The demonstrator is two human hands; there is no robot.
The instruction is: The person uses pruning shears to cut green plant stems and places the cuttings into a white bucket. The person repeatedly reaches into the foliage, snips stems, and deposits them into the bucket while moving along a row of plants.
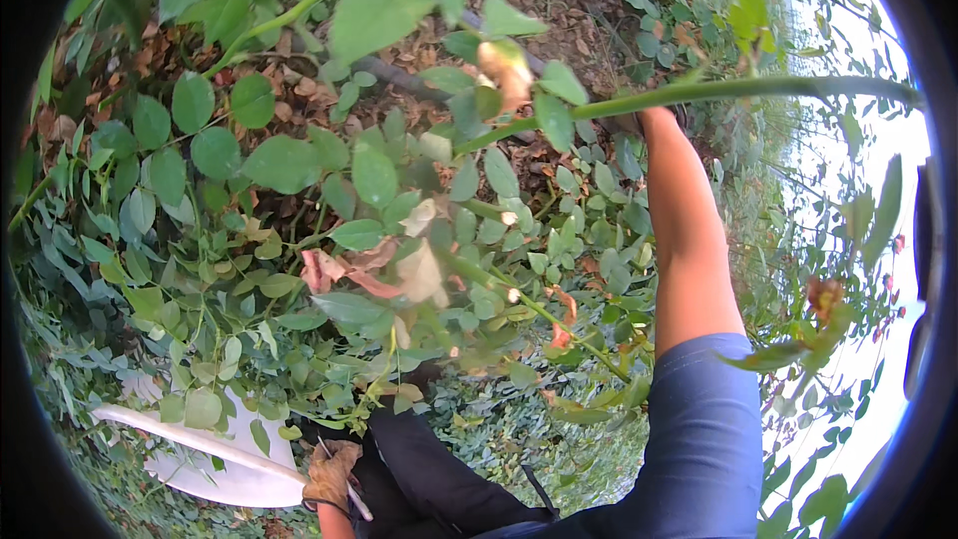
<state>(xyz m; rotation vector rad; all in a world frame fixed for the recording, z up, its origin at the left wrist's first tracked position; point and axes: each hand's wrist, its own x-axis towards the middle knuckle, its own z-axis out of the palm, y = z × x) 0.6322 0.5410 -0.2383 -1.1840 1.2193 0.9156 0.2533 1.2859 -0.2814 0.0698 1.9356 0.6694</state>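
Observation:
My left hand (331, 470), in a tan glove with a dark cord at the wrist, is at the lower left. It is closed on the pale rim (202, 440) of a white object, perhaps a container, partly covered by leaves. A thin, pale pointed piece shows by its fingers; what it is cannot be told. My bare right forearm (681, 202), below a blue sleeve, reaches up the picture into rose bushes. A thick green stem (673, 93) and leaves cross before its end, and the right hand's fingers are hidden. Withered pink petals (352, 273) hang near the middle.
Leafy rose stems (554, 314) fill the foreground, some with pale cut-looking ends. Dry brown leaves (299, 90) cover the ground, where a dark hose or pipe (397, 76) runs. My black-clad leg (441, 464) is at the bottom. More foliage and small red blooms stand at the right against bright light.

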